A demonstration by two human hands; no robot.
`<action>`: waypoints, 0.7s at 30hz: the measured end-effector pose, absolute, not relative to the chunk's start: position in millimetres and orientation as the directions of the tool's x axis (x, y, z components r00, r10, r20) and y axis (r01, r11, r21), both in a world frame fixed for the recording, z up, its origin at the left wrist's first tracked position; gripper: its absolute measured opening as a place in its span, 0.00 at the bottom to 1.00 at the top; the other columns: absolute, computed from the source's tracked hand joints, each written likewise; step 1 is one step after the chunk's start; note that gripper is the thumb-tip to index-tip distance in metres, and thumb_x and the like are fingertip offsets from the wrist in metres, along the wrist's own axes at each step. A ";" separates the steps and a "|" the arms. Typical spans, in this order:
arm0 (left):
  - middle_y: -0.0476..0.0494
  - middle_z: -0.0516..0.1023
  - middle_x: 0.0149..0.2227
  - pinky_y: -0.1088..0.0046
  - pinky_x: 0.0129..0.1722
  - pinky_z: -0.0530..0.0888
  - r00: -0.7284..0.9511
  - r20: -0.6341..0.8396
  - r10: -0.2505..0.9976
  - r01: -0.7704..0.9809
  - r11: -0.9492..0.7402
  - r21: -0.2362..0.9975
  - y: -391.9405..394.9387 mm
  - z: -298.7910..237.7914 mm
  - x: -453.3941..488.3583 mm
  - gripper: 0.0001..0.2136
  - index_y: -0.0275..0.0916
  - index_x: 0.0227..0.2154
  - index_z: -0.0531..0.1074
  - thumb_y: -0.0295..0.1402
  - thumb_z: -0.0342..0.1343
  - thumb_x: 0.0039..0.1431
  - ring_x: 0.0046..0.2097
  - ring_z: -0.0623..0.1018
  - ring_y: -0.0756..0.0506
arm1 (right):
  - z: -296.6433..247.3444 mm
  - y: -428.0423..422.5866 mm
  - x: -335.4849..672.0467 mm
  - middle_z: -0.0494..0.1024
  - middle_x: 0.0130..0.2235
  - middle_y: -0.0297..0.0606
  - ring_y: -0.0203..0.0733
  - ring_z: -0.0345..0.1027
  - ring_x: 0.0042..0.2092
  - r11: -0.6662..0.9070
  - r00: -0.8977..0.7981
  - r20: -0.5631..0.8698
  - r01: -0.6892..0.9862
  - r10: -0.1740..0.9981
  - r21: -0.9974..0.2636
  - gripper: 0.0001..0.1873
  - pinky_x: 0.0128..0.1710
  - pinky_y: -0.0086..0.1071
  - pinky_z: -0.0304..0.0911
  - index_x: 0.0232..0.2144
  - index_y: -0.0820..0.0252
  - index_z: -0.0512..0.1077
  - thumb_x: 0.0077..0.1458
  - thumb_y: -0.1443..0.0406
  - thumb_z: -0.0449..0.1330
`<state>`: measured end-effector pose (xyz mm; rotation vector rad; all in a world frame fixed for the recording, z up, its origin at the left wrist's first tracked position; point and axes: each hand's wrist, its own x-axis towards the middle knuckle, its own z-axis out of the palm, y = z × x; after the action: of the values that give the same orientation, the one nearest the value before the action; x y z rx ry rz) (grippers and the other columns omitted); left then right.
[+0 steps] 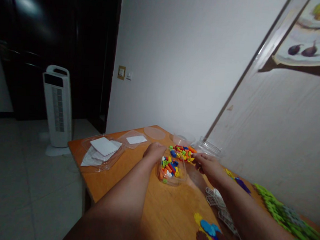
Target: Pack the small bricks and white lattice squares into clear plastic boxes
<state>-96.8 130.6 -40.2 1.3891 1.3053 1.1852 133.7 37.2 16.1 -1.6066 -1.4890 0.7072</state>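
A clear plastic container (183, 177) sits on the wooden table, holding small toy building pieces (168, 167) in orange, green, red, blue, white and yellow. My left hand (155, 152) is closed on its far left rim; the fingertips are partly hidden. Just behind the container lies a loose heap of similar colourful pieces (183, 151). At the heap's right edge is my right hand (206, 165), its fingers curled together and pointing left. Whatever lies between those fingertips is too small to make out.
Clear trays with white paper cards (104, 147) lie on the table's left, beside a clear lid (154, 133). Clear tubs (209, 147) stand by the wall. White plastic pieces (215, 197), flat colourful discs (209, 227) and green pieces (276, 203) lie on the right.
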 end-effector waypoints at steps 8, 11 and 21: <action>0.50 0.69 0.18 0.75 0.26 0.60 -0.028 0.094 0.995 0.097 -0.091 0.991 132.5 -43.2 -91.6 0.07 0.40 0.20 0.70 0.36 0.60 0.46 0.25 0.70 0.48 | -3.0 45.4 174.8 0.80 0.41 0.45 0.45 0.73 0.41 -0.127 0.150 0.165 0.981 0.975 -0.145 0.15 0.38 0.31 0.60 0.41 0.59 0.79 0.53 0.68 0.57; 0.49 0.70 0.18 0.74 0.26 0.61 -0.035 0.108 0.994 0.105 -0.104 0.989 132.0 -45.2 -90.7 0.07 0.40 0.20 0.71 0.36 0.60 0.47 0.26 0.71 0.47 | -9.7 44.0 174.6 0.79 0.45 0.48 0.47 0.73 0.43 -0.127 0.136 0.142 0.990 0.980 -0.067 0.15 0.40 0.34 0.60 0.43 0.57 0.78 0.57 0.64 0.56; 0.51 0.70 0.20 0.75 0.27 0.62 -0.047 0.115 0.992 0.099 -0.110 0.989 130.7 -43.5 -91.0 0.06 0.41 0.23 0.72 0.37 0.60 0.47 0.27 0.71 0.48 | -7.0 41.4 158.9 0.76 0.29 0.40 0.39 0.68 0.30 -0.100 0.144 0.140 0.953 0.980 -0.286 0.12 0.29 0.30 0.57 0.28 0.61 0.71 0.57 0.59 0.56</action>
<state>-91.0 130.7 -43.5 1.3395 1.2645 1.2853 158.9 41.4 -7.0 -2.1201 -1.8694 0.1227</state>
